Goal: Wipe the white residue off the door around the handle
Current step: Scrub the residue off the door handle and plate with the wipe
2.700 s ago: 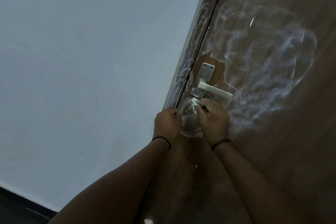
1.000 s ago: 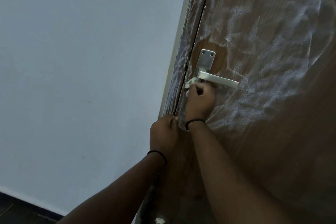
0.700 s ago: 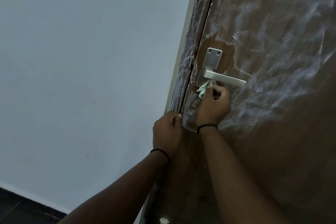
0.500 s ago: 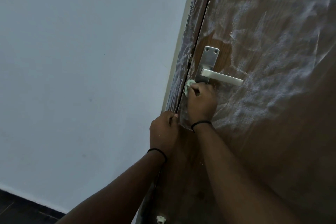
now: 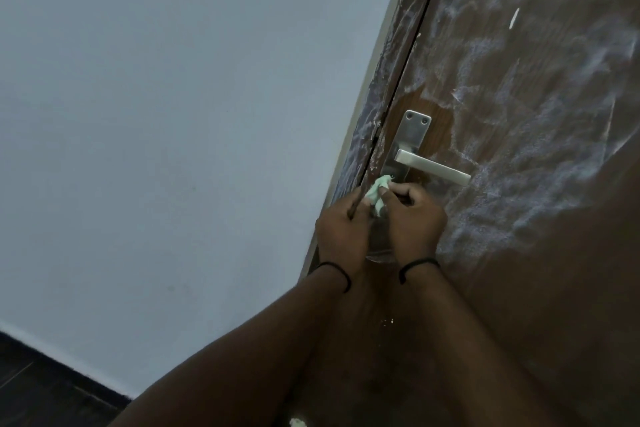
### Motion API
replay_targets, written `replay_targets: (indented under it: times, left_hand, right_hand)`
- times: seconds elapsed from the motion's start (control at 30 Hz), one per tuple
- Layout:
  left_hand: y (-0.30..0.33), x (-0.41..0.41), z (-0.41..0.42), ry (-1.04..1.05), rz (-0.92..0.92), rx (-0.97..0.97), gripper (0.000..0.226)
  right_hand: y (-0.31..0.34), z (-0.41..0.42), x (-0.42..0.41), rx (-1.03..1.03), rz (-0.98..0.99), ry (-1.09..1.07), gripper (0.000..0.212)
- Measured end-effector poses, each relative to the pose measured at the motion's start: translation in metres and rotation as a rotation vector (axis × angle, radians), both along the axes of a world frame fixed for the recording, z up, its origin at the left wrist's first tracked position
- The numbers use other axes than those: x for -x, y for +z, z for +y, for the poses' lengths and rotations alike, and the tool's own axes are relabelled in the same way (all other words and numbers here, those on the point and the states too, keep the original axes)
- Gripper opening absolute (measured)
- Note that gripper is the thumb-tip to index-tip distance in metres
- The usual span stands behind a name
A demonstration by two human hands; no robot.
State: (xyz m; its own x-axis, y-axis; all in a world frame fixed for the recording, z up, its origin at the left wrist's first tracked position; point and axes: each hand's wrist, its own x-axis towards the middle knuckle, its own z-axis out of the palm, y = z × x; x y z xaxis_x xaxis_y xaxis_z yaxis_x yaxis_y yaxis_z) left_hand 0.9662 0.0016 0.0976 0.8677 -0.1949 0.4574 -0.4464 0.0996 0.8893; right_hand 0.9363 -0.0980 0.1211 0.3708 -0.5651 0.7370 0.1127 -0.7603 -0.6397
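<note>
The brown door (image 5: pixel 540 288) carries broad white residue (image 5: pixel 530 163) right of and above the metal handle (image 5: pixel 433 166); a wiped brown patch (image 5: pixel 440 128) surrounds the handle plate. Just below the plate is a small pale green cloth (image 5: pixel 379 192), bunched between both hands. My right hand (image 5: pixel 412 215) pinches its right side with curled fingers. My left hand (image 5: pixel 341 224) sits over the door edge and grips the cloth's left side. Part of the cloth is hidden by the fingers.
The door frame (image 5: pixel 377 107) left of the gap is also smeared white. A plain pale wall (image 5: pixel 173 114) fills the left, with dark floor (image 5: pixel 34 388) below it. A small white scrap (image 5: pixel 298 422) lies at the bottom edge.
My right hand came down from rubbing under the handle. My left hand rose along the door edge to meet it, and both now hold the cloth together.
</note>
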Motion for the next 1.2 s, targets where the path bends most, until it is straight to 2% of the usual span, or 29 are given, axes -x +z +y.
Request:
replay_targets:
  times: [0.07, 0.13, 0.27, 0.33, 0.4, 0.5, 0.6, 0.73, 0.87, 1.03, 1.1, 1.2]
  left_hand:
    - [0.02, 0.003, -0.001, -0.081, 0.064, 0.067, 0.038]
    - [0.036, 0.005, -0.003, -0.146, 0.124, 0.149, 0.034]
    - [0.059, -0.002, -0.01, -0.145, 0.245, 0.273, 0.02]
    - [0.066, -0.009, -0.014, -0.093, 0.284, 0.338, 0.016]
    - [0.071, -0.013, -0.02, 0.016, 0.226, 0.321, 0.016]
    - [0.074, -0.014, -0.031, 0.154, 0.107, 0.303, 0.024]
    - [0.078, -0.019, -0.042, 0.183, 0.04, 0.317, 0.02]
    - [0.076, -0.028, -0.057, 0.278, -0.15, 0.235, 0.015]
    - [0.057, -0.026, -0.065, 0.331, -0.167, 0.209, 0.015]
    - [0.02, -0.012, -0.074, 0.319, -0.042, 0.182, 0.016]
    - [0.018, -0.007, -0.077, 0.279, 0.065, 0.196, 0.018]
    - [0.029, -0.004, -0.08, 0.224, 0.285, 0.332, 0.016]
  right_hand:
    - [0.007, 0.002, 0.005, 0.024, 0.002, 0.026, 0.009]
    - [0.018, 0.003, 0.009, 0.103, 0.041, 0.051, 0.012]
    - [0.041, 0.004, 0.016, 0.223, 0.185, 0.109, 0.031]
    - [0.053, 0.007, 0.024, 0.396, 0.173, 0.04, 0.028]
    - [0.067, 0.006, 0.033, 0.507, 0.032, -0.039, 0.022]
    - [0.089, -0.003, 0.039, 0.477, -0.085, -0.116, 0.019]
    - [0.111, -0.016, 0.033, 0.461, 0.013, -0.141, 0.018]
    - [0.132, -0.032, 0.015, 0.547, 0.184, -0.202, 0.012]
    - [0.133, -0.038, 0.002, 0.568, 0.28, -0.215, 0.013]
    - [0.122, -0.042, 0.003, 0.634, 0.285, -0.245, 0.009]
    - [0.119, -0.04, 0.003, 0.634, 0.28, -0.234, 0.009]
    - [0.116, -0.04, 0.005, 0.62, 0.276, -0.216, 0.007]
